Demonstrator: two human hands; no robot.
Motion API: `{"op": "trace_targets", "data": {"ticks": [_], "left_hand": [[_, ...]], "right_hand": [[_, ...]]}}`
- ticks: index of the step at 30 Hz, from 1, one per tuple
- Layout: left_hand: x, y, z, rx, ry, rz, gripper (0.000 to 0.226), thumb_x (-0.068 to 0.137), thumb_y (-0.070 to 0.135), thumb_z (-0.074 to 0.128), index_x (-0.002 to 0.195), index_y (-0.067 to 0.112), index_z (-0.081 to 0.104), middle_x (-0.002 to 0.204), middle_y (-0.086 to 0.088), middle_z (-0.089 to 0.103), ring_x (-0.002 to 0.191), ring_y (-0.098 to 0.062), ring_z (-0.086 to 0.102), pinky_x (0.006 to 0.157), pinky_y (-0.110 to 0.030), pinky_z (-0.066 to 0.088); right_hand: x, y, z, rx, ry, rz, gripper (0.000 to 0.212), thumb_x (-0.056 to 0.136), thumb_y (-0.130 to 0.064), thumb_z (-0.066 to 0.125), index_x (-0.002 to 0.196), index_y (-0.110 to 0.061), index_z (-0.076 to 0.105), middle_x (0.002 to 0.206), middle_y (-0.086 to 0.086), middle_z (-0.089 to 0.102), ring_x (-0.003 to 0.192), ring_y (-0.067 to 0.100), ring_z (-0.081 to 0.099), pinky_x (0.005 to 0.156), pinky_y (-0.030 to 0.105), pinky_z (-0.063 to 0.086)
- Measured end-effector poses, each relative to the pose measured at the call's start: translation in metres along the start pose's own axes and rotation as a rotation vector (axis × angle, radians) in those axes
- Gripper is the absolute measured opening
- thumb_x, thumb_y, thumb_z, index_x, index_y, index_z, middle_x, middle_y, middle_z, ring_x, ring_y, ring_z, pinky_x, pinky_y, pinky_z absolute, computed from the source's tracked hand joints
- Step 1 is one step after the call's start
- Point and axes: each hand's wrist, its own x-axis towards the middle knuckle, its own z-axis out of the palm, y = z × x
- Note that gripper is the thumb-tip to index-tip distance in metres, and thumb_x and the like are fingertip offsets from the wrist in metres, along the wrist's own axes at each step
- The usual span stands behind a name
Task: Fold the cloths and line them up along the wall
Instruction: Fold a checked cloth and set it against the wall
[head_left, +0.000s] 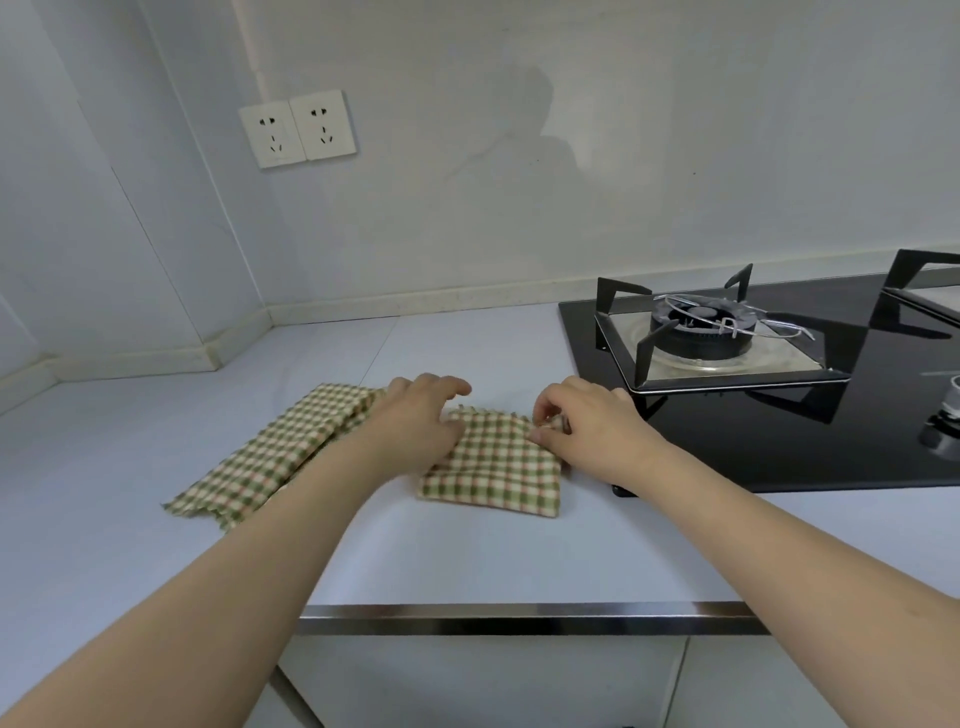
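While the folded cloth (493, 462) is pinched at its far corners by left hand (421, 421) and right hand (592, 426), the wall (519, 208) lies straight ahead.

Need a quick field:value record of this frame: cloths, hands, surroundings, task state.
folded cloth: small green-and-cream checked cloth, folded square, on the white counter
loose cloth: second checked cloth left of it, long, not squared
left hand: left hand on folded cloth's left edge, fingers curled
right hand: right hand pinches its far right corner
nearby: black gas hob right; two wall sockets
task state: neither cloth at the wall yet
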Motion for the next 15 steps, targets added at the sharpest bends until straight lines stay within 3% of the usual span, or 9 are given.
{"op": "trace_targets", "data": {"ticks": [3,6,9,12,15], "left_hand": [[0.014,0.003,0.001,0.086,-0.118,0.064,0.04,0.096,0.034,0.046,0.135,0.041,0.045,0.13,0.012,0.048,0.127,-0.017,0.028,0.108,-0.039,0.016],[0.024,0.005,0.003,0.082,-0.092,0.149,0.023,0.094,0.034,0.05,0.115,0.041,0.06,0.109,0.013,0.052,0.11,-0.012,0.036,0.098,-0.032,0.022],[0.027,0.004,0.005,-0.032,-0.103,0.168,0.012,0.092,0.027,0.055,0.097,0.035,0.063,0.098,0.012,0.055,0.097,-0.011,0.046,0.09,-0.027,0.035],[0.024,0.003,0.004,-0.158,-0.135,0.113,0.012,0.095,0.025,0.052,0.101,0.029,0.062,0.093,0.008,0.06,0.083,-0.009,0.055,0.071,-0.019,0.042],[0.022,-0.001,0.001,-0.191,-0.147,0.074,0.012,0.097,0.026,0.052,0.099,0.025,0.064,0.094,0.014,0.063,0.086,-0.004,0.058,0.068,-0.014,0.04]], "right_hand": [[0.001,0.001,-0.001,0.066,0.021,-0.002,0.01,0.088,-0.038,0.061,0.083,-0.033,0.055,0.094,-0.014,0.051,0.094,0.009,0.05,0.092,0.035,0.031],[0.002,0.004,-0.002,0.189,0.024,0.037,0.01,0.087,-0.035,0.063,0.084,-0.032,0.055,0.087,-0.014,0.058,0.082,0.005,0.052,0.093,0.033,0.03],[0.005,0.006,-0.002,0.19,0.01,0.09,0.014,0.085,-0.042,0.064,0.092,-0.034,0.055,0.085,-0.014,0.059,0.085,0.005,0.053,0.09,0.031,0.029],[0.008,0.005,0.0,0.107,-0.01,0.116,0.011,0.085,-0.044,0.063,0.084,-0.033,0.058,0.078,-0.017,0.056,0.089,0.007,0.053,0.089,0.034,0.03],[0.008,0.005,-0.001,0.117,-0.023,0.118,0.014,0.089,-0.039,0.059,0.077,-0.032,0.059,0.075,-0.017,0.057,0.088,0.008,0.054,0.09,0.035,0.03]]}}
